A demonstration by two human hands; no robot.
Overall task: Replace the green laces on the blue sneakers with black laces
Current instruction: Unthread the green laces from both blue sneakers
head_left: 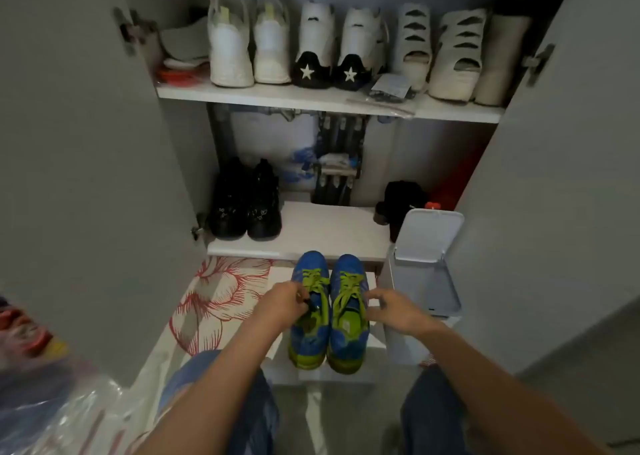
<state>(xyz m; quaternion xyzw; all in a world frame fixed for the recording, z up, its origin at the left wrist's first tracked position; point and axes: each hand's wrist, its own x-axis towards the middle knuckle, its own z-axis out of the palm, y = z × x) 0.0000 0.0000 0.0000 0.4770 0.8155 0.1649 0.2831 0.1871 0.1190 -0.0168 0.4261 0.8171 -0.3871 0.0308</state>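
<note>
Two blue sneakers stand side by side on the floor with their toes toward the cabinet, the left sneaker [309, 319] and the right sneaker [348, 319]. Both carry green laces [349, 290] and have yellow-green heels. My left hand [282, 304] is over the left sneaker's lacing and pinches a small dark lace tip [312, 304] between thumb and fingers. My right hand [393, 307] rests against the outer side of the right sneaker with loosely curled fingers, and nothing shows in it. No black lace is plainly visible.
A grey lidded bin [424, 281] stands open just right of the sneakers. An open cabinet holds black shoes [244, 205] on the low shelf and white shoes [249, 45] above. A floral mat [214, 298] lies left, with plastic bags [52, 402] at the near left.
</note>
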